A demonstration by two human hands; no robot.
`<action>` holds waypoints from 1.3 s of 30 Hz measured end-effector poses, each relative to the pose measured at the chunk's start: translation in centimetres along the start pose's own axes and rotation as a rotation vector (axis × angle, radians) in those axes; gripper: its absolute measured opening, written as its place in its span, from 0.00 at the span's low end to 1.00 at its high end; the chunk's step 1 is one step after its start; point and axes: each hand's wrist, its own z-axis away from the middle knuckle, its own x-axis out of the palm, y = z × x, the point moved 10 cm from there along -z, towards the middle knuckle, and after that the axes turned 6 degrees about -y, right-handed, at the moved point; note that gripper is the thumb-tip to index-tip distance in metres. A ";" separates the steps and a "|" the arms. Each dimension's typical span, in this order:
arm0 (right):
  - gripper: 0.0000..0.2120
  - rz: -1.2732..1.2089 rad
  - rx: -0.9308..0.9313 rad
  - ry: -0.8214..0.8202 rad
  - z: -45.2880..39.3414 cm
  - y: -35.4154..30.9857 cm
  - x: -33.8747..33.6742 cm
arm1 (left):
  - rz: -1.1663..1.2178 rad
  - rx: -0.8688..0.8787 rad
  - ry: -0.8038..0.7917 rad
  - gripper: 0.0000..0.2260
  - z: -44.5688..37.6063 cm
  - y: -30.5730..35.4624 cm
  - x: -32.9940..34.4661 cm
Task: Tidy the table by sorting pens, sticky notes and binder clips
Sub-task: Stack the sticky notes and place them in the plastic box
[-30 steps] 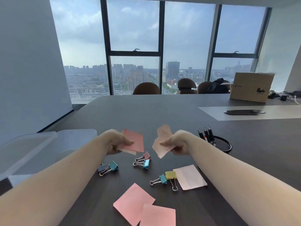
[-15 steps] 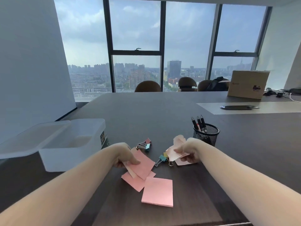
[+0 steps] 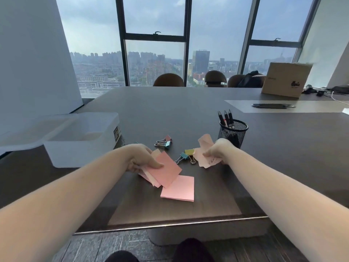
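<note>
Both forearms are bare, no sleeves; dark shoes (image 3: pixel 192 249) below.

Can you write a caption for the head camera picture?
Both hands, left and right, gather pink sticky notes beside binder clips.

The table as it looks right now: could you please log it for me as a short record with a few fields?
left hand: holds pink sticky notes
right hand: holds pale pink notes, one with writing
loose pad: flat on table, near front edge
binder clips: four visible, in two pairs between the hands
pens: upright in black mesh cup
clear plastic box: open, at left
</note>
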 end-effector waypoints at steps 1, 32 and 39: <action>0.29 0.122 0.011 0.080 0.3 -0.1 -0.7 | -0.043 0.009 0.014 0.12 0.0 0.0 0.3; 0.15 -0.669 -0.195 -0.067 1.2 -3.2 1.1 | 0.367 0.134 0.431 0.09 0.5 -0.7 -4.2; 0.08 -0.853 -0.137 -0.379 2.9 -3.5 6.4 | 0.466 0.157 0.454 0.09 0.1 -2.0 -4.4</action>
